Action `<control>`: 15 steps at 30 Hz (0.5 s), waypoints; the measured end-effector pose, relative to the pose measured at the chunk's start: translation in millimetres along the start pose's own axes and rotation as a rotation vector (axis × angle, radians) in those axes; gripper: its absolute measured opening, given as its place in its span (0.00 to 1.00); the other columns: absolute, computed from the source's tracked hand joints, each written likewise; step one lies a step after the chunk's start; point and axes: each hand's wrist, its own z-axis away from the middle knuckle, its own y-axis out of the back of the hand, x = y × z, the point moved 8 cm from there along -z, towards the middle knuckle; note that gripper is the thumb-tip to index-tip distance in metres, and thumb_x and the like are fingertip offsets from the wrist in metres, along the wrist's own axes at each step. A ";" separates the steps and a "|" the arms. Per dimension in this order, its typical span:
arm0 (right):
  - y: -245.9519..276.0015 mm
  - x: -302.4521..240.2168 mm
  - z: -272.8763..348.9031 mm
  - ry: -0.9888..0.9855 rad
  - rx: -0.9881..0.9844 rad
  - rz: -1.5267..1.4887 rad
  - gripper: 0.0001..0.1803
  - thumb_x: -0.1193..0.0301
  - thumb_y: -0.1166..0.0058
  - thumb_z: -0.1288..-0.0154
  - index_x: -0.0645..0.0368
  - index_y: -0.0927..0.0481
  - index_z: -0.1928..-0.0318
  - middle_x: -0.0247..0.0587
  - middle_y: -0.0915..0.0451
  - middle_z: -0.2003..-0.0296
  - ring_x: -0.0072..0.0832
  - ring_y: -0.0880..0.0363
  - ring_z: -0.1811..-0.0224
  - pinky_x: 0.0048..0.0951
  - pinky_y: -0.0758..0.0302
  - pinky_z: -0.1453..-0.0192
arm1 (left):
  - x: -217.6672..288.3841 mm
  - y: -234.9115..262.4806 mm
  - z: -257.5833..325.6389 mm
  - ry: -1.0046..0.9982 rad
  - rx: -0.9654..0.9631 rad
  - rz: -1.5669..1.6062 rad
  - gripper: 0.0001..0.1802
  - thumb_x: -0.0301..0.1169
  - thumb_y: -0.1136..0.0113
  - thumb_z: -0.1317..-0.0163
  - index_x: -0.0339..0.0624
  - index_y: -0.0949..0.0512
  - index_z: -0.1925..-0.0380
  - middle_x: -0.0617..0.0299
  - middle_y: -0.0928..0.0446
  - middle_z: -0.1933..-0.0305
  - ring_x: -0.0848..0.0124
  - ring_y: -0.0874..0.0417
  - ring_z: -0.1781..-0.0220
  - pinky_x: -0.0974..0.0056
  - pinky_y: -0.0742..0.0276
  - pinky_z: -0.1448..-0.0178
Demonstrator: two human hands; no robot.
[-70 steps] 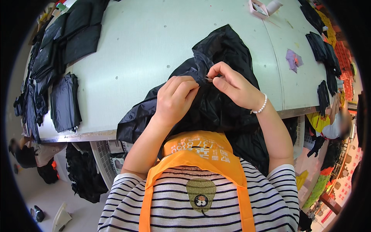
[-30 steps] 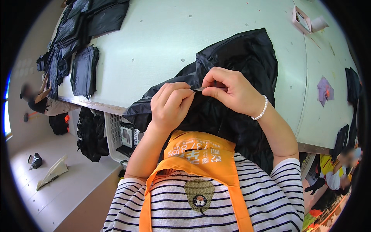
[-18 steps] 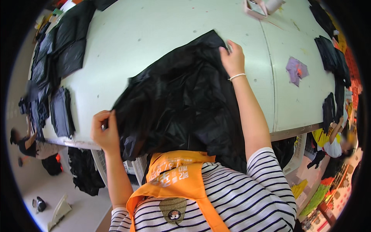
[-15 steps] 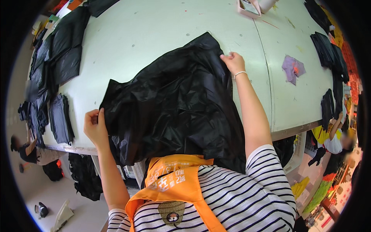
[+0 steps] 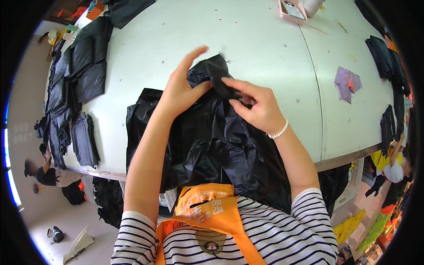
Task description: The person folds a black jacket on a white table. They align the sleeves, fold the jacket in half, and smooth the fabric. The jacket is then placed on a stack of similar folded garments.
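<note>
A shiny black garment [image 5: 203, 150] lies crumpled across the near table edge, its lower part hanging against my apron. Its exact kind is not clear. At its far end, my right hand [image 5: 258, 104] pinches a folded-up bit of the black cloth between thumb and fingers. My left hand [image 5: 179, 90] is spread beside that same end, index finger raised and thumb against the fabric. The rest of its fingers are partly hidden.
Black folded garments [image 5: 86, 137] are stacked at the table's left, with more dark piles [image 5: 380, 55] at the right. A purple cloth scrap [image 5: 347, 84] and a pink tray [image 5: 292, 11] lie on the table. One person [image 5: 46, 172] works at far left, another [image 5: 393, 170] at far right.
Both hands have come together at the garment's far end. The left hand let go of the left corner and moved up and right; the right moved slightly down and inward. The cloth is bunched up.
</note>
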 end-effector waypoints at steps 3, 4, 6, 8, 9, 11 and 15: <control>-1.2 -7.8 19.7 0.099 -0.019 0.068 0.25 0.79 0.35 0.48 0.57 0.21 0.46 0.32 0.20 0.66 0.12 0.34 0.76 0.16 0.33 0.72 | -3.1 -9.4 3.1 -0.057 -0.091 0.127 0.14 0.16 0.40 0.52 0.41 0.23 0.63 0.60 0.20 0.52 0.62 0.24 0.42 0.53 0.44 0.28; -0.2 -9.8 26.5 0.039 -0.052 0.029 0.23 0.76 0.31 0.50 0.59 0.19 0.50 0.33 0.19 0.67 0.13 0.30 0.74 0.17 0.32 0.72 | 1.9 -7.5 8.5 -0.070 -0.068 0.133 0.12 0.16 0.40 0.52 0.41 0.23 0.67 0.61 0.19 0.56 0.63 0.22 0.45 0.52 0.45 0.28; 8.9 -21.7 29.8 0.061 -0.073 0.149 0.21 0.74 0.30 0.50 0.61 0.18 0.53 0.34 0.21 0.69 0.14 0.30 0.73 0.17 0.32 0.73 | 17.1 -2.2 16.8 -0.112 -0.012 0.072 0.09 0.16 0.39 0.54 0.42 0.23 0.73 0.66 0.19 0.69 0.69 0.19 0.58 0.49 0.45 0.28; 15.8 -40.6 29.7 0.134 0.012 0.160 0.17 0.74 0.30 0.51 0.64 0.18 0.59 0.35 0.23 0.72 0.16 0.30 0.74 0.17 0.33 0.74 | 32.3 -1.7 27.1 -0.208 -0.023 -0.078 0.11 0.17 0.39 0.58 0.43 0.22 0.72 0.65 0.19 0.70 0.68 0.19 0.61 0.52 0.40 0.32; 14.2 -49.4 28.1 0.144 0.029 0.127 0.16 0.73 0.30 0.51 0.62 0.18 0.61 0.35 0.23 0.72 0.18 0.28 0.75 0.18 0.32 0.74 | 41.4 -1.5 31.5 -0.260 -0.028 -0.153 0.12 0.17 0.39 0.59 0.43 0.22 0.72 0.65 0.20 0.70 0.68 0.19 0.62 0.53 0.38 0.34; 10.2 -63.5 26.7 0.164 0.061 0.062 0.14 0.70 0.30 0.50 0.60 0.18 0.63 0.35 0.22 0.72 0.22 0.25 0.76 0.21 0.29 0.74 | 53.9 -5.3 39.4 -0.248 -0.035 -0.174 0.12 0.17 0.38 0.62 0.42 0.21 0.73 0.62 0.21 0.71 0.64 0.20 0.64 0.58 0.28 0.48; -3.1 -68.2 39.4 0.324 0.111 0.282 0.12 0.81 0.36 0.53 0.56 0.18 0.66 0.33 0.22 0.71 0.25 0.22 0.77 0.22 0.27 0.75 | 67.5 -2.4 62.0 -0.287 -0.055 -0.097 0.14 0.18 0.35 0.61 0.40 0.19 0.70 0.60 0.19 0.67 0.62 0.19 0.63 0.64 0.24 0.58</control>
